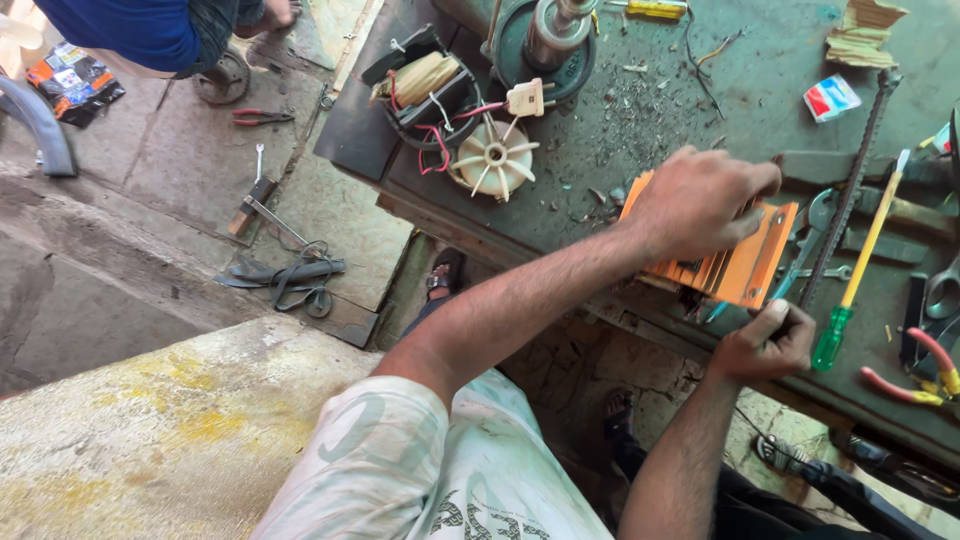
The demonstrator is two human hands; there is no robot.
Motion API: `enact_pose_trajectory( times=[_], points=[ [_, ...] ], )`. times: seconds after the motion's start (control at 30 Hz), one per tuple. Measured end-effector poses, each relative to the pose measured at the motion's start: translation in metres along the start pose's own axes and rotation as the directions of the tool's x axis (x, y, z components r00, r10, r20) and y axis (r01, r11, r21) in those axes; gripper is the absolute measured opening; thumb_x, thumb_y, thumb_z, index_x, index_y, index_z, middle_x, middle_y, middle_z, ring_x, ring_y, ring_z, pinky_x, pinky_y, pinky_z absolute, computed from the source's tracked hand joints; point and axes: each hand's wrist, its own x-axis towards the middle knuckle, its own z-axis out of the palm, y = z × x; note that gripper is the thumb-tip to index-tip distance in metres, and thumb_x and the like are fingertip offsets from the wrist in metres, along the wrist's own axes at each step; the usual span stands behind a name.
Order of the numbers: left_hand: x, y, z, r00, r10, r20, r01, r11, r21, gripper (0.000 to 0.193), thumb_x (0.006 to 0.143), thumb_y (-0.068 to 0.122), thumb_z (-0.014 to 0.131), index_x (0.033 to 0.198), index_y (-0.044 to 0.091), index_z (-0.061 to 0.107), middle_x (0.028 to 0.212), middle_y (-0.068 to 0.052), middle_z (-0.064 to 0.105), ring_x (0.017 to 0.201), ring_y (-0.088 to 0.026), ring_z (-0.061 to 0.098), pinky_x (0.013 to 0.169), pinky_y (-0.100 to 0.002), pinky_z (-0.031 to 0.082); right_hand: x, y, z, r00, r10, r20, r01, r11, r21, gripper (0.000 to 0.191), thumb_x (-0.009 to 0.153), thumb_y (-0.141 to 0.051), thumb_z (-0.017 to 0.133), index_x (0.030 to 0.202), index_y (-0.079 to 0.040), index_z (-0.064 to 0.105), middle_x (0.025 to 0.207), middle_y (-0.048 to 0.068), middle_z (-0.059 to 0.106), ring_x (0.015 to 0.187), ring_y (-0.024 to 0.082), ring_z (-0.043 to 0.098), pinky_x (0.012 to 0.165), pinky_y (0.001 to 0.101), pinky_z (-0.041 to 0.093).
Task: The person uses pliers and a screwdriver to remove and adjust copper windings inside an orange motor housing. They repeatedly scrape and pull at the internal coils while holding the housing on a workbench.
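Observation:
An orange finned metal block (745,265) lies at the near edge of a grimy green workbench (650,120). My left hand (700,200) is laid over the block, its fingers curled around the far side and gripping it. Just below the block's near edge, my right hand (765,340) is closed in a fist with the thumb against the orange metal. What the fist holds is hidden. A thin bluish tip (715,312) shows under the block beside that hand.
A green-handled screwdriver (830,340), red-handled pliers (910,380), a wrench (810,240) and a long toothed blade (855,190) lie right of the block. A stripped motor with a white fan (495,158) sits at the bench's left. Another person in blue (130,30) stands top left.

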Motion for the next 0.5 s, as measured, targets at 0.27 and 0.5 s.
enact_pose_trajectory(
  times=[0.27, 0.5],
  points=[
    [-0.060, 0.058, 0.037, 0.999, -0.016, 0.048, 0.015, 1.000, 0.011, 0.022, 0.087, 0.028, 0.067, 0.104, 0.016, 0.065, 0.089, 0.000, 0.072, 0.096, -0.021, 0.067, 0.088, -0.047, 0.047, -0.032, -0.004, -0.077, 1.000, -0.022, 0.005, 0.022, 0.998, -0.056, 0.028, 0.107, -0.017, 0.065, 0.095, 0.008, 0.067, 0.083, 0.013, 0.065, 0.074, 0.022, 0.061, 0.068, 0.0373, 0.050],
    [-0.145, 0.095, -0.017, 1.000, -0.006, -0.023, 0.005, 0.999, -0.044, 0.019, 0.084, 0.029, 0.069, 0.097, 0.015, 0.065, 0.085, -0.002, 0.072, 0.094, -0.026, 0.069, 0.085, -0.048, 0.048, -0.079, -0.092, -0.124, 0.999, 0.041, 0.032, -0.039, 0.999, -0.036, 0.028, 0.106, -0.018, 0.064, 0.092, 0.006, 0.067, 0.078, 0.012, 0.067, 0.071, 0.021, 0.064, 0.068, 0.0358, 0.052]
  ],
)
